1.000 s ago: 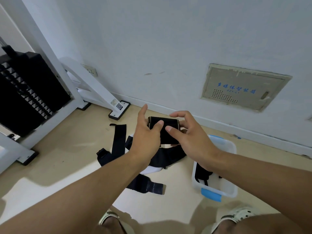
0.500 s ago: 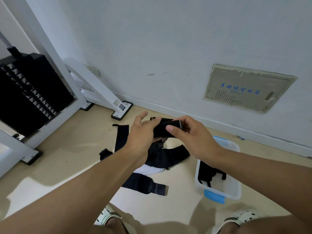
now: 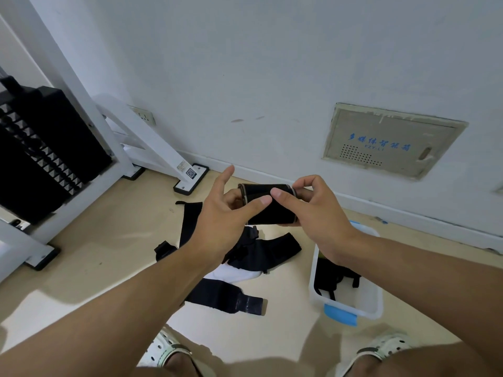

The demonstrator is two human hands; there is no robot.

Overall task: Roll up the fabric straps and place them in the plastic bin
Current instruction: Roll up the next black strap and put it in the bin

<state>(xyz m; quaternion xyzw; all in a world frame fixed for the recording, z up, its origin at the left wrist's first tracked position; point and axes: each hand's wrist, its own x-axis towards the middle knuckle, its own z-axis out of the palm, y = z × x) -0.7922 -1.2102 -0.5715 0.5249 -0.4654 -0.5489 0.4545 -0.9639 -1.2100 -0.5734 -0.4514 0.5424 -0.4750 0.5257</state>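
On the beige floor (image 3: pixel 89 248), between the white wall (image 3: pixel 245 63) with its baseboard and the person's 2 sandalled feet, bare room lies to the left, bounded by the white metal frame (image 3: pixel 89 110) holding a black weight stack (image 3: pixel 40 148); a beige wall panel with blue lettering (image 3: pixel 392 140) sits low on the right. A loose pile of black fabric straps (image 3: pixel 245 257) lies on the floor below the hands, just left of the translucent plastic bin with blue handles (image 3: pixel 373 300), which already holds dark straps. Compared with half a second ago, the black rolled fabric strap (image 3: pixel 268 204) looks wound tighter and is held slightly higher, and the left index finger now points straight up. The left hand (image 3: pixel 220 216) presses its thumb on the roll's front with other fingers curled behind its left end; the right hand (image 3: pixel 313 210) pinches the right end between thumb and curled fingers, so both clamp the roll in the air above the pile.
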